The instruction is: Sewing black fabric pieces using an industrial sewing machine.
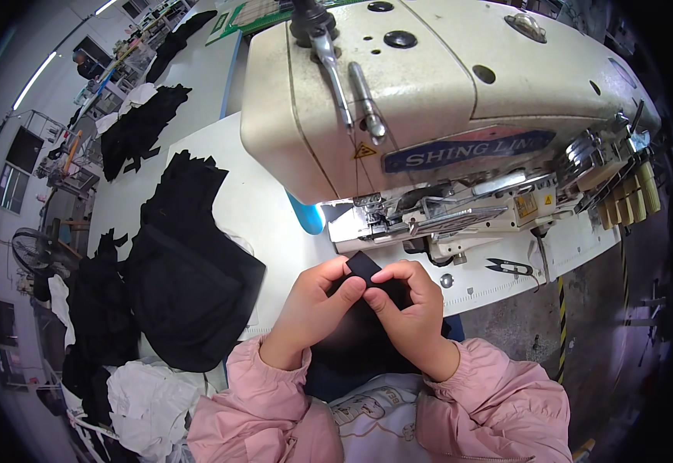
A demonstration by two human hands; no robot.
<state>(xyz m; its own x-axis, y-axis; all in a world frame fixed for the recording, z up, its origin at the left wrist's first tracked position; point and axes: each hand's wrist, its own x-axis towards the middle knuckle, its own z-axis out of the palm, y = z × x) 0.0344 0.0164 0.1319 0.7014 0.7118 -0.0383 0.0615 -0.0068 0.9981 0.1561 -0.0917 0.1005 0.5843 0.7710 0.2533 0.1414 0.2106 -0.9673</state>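
Observation:
Both my hands meet in front of the sewing machine, pinching a piece of black fabric between thumbs and forefingers. My left hand is closed on its left side, my right hand on its right side. A small folded corner of the cloth sticks up between the fingertips. Below, dark cloth hangs over my lap, partly hidden by the hands. The fabric is apart from the machine's needle area, just short of it.
A pile of black fabric pieces lies on the white table at left, with more black pieces farther back. White cloth bunches at lower left. Black thread snips rest right of my hands. Thread cones are at far right.

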